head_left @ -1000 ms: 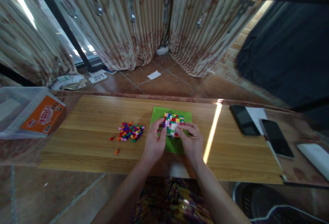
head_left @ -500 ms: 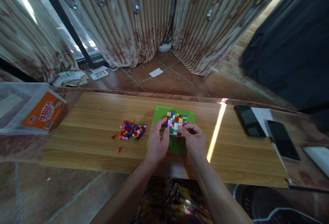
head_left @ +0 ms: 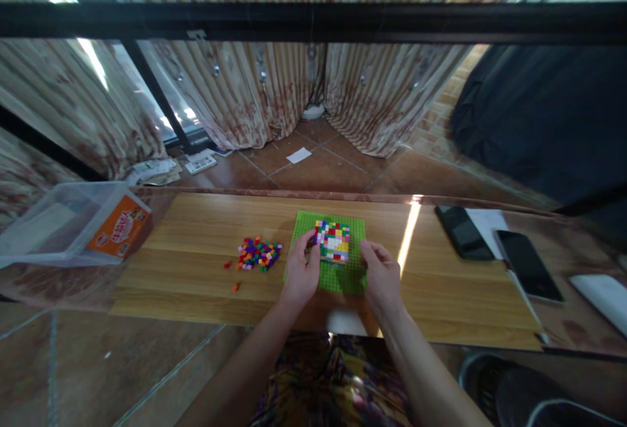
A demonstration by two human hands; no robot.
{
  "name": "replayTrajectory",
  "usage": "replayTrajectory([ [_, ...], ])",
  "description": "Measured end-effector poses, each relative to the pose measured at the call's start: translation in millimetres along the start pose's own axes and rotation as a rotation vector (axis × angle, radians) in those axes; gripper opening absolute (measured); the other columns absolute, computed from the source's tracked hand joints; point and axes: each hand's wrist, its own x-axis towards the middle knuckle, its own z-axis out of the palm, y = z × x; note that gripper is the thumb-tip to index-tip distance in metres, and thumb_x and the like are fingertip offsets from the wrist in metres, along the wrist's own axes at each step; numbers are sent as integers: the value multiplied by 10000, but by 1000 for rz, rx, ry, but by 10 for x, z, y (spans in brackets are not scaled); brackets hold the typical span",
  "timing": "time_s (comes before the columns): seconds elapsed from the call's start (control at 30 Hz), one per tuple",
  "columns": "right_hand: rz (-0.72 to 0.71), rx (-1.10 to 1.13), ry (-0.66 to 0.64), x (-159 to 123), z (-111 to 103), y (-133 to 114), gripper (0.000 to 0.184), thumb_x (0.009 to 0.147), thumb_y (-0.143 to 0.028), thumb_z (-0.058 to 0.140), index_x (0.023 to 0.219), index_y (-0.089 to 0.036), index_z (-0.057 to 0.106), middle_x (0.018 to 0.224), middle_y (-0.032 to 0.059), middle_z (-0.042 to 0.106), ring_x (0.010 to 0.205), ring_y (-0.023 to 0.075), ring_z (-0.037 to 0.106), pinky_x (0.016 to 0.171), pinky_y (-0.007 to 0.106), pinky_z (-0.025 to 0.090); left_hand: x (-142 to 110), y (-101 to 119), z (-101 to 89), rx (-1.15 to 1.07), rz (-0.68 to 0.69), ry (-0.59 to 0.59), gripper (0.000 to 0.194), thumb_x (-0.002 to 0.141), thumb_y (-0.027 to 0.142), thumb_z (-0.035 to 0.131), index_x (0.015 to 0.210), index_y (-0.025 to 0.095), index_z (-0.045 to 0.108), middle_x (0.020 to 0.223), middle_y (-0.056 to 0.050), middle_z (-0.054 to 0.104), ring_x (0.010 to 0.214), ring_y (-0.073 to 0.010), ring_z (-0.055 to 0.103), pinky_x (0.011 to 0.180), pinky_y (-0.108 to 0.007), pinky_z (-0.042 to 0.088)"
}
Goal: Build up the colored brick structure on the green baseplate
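Drawn back to the right off the brick block [head_left: 333, 242] since half a second earlier: the right hand [head_left: 383, 277], now at the right edge of the green baseplate [head_left: 340, 281], thumb and forefinger brought close together, impossible to tell whether around a piece. Kept at the block's left side: the left hand [head_left: 302, 270], thumb and fingers parted and up against it, any grip too small to make out. Set near the long front edge of the wooden surface [head_left: 196, 237], with both forearms across that edge. To the right of the baseplate, a broad run of wood, crossed by a bright strip of sunlight [head_left: 410, 228]. Further along, a dark phone [head_left: 464, 233], white paper [head_left: 484, 223] and a second phone [head_left: 530, 265] at the right end. On the left, just beyond the left hand, a heap of loose bricks [head_left: 258, 254], with a red brick [head_left: 227, 265] and an orange brick [head_left: 236, 287] strayed from it. At the far left, a clear plastic box [head_left: 73, 244] with an orange label [head_left: 120, 228]. Atop the baseplate, toward its middle, the block: roughly square, closely studded in mixed colours, white patch near the centre, yellow at lower right.
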Motion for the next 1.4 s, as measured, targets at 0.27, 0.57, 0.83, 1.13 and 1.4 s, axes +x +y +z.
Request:
replayTrajectory([
  [0.27,-63,-262,-158,106,-354,199,460,770,-599,658,896,-164,732,860,77,745,814,225,657,737,340,509,-322,252,58,384,149,-5,412,970,301,430,1348,167,522,1348,-154,574,1258,-250,543,1071,-445,455],
  [0.57,-276,-452,-222,74,-467,244,413,873,-551,549,913,-181,729,945,104,745,898,248,669,833,376,500,-421,427,198,1029,384,-317,691,961,405,427,1560,163,181,1611,-127,285,1509,-278,209,1193,-636,196],
  [0.83,-452,-571,-267,-23,-493,299,310,911,-449,522,908,-200,708,949,85,706,892,222,647,831,365,499,-442,290,221,1025,405,-338,774,947,488,422,1560,98,155,1636,-147,198,1531,-276,118,1205,-596,201],
  [1.13,-395,-548,-209,5,-596,319,331,859,-484,589,915,-188,725,940,94,740,877,235,672,818,375,522,-542,406,107,837,388,-286,781,931,494,466,1564,163,150,1630,-134,232,1523,-278,146,1204,-608,176],
  [1.4,-649,-637,-298,-595,-211,55,262,917,-422,546,955,-236,727,1016,83,722,930,224,664,867,372,509,-910,-186,-1114,977,27,155,682,920,396,497,1515,128,296,1572,-219,324,1465,-349,299,1130,-598,314],
])
